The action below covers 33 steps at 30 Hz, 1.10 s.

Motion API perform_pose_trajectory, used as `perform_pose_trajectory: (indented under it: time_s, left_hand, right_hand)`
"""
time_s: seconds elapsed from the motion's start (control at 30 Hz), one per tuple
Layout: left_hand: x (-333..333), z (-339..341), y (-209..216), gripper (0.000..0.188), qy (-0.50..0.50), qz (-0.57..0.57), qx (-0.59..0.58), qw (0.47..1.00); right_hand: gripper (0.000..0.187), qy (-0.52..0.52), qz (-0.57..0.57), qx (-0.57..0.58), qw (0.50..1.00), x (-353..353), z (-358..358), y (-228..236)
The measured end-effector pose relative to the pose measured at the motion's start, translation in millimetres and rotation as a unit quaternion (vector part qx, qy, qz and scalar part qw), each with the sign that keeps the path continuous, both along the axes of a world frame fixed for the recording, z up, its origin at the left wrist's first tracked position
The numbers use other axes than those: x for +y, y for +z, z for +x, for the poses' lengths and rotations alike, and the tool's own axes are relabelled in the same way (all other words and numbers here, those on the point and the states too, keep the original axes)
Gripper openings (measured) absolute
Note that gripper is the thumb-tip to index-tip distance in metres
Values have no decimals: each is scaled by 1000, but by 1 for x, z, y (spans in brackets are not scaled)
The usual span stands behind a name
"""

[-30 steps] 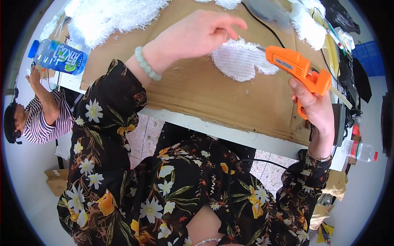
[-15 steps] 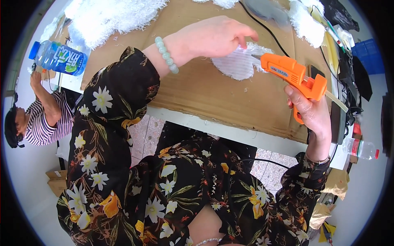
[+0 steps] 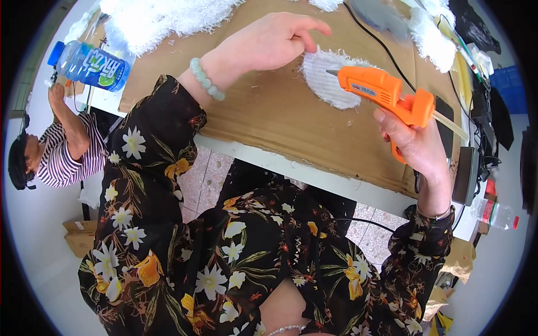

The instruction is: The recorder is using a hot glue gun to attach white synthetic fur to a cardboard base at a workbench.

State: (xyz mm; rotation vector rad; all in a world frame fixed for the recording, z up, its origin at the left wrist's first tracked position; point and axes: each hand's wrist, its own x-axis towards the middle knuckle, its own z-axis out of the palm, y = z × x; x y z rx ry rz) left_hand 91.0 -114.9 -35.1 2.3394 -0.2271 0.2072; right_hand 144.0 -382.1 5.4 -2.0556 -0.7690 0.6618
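My left hand [image 3: 277, 42] hovers beside the upper left edge of a small rounded piece of white fluffy fabric [image 3: 328, 84]. Its index finger is stretched out and the other fingers are partly bent, with nothing visible in them. Whether a fingertip touches the fabric's edge is hard to see. In my right hand [image 3: 417, 140] is an orange hot glue gun [image 3: 381, 89], gripped by the handle. The gun's nozzle points left over the fabric, and a pale glue stick [image 3: 451, 126] sticks out of its rear.
Brown cardboard [image 3: 263, 106] covers the table. White fluffy material [image 3: 168, 22] lies at the far left, near a drink bottle [image 3: 89, 66]. A black cable [image 3: 381, 45] crosses the cardboard. At the left, a person in a striped shirt [image 3: 73, 151] works. Another bottle [image 3: 496, 214] stands off right.
My left hand has drawn back leftward from above the fabric to its edge. The glue gun has shifted left, its nozzle now further over the fabric. The view has moved slightly.
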Motion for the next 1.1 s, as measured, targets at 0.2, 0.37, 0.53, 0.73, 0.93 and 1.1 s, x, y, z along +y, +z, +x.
perform_pose_trajectory:
  time_s: [0.2,0.37,0.53,0.73,0.93,1.1]
  left_hand:
    - [0,-6,6,47,89,33,-37,995]
    - [-13,-16,11,45,40,47,-37,997]
    - [-13,-11,9,49,28,-52,22,998]
    - [-18,-7,6,39,20,-245,5,969]
    - [-4,-18,7,38,94,-96,-68,989]
    - [-7,-19,-4,8,45,246,-189,950]
  right_hand:
    - [25,16,33,-30,999,16,2,-9]
    - [25,11,40,-26,999,18,5,-15]
    - [23,0,24,-28,999,22,3,-12]
    - [23,-5,8,-31,999,24,2,-11]
    - [25,7,19,-47,999,23,3,-14]
    - [27,3,22,-45,999,19,5,-17]
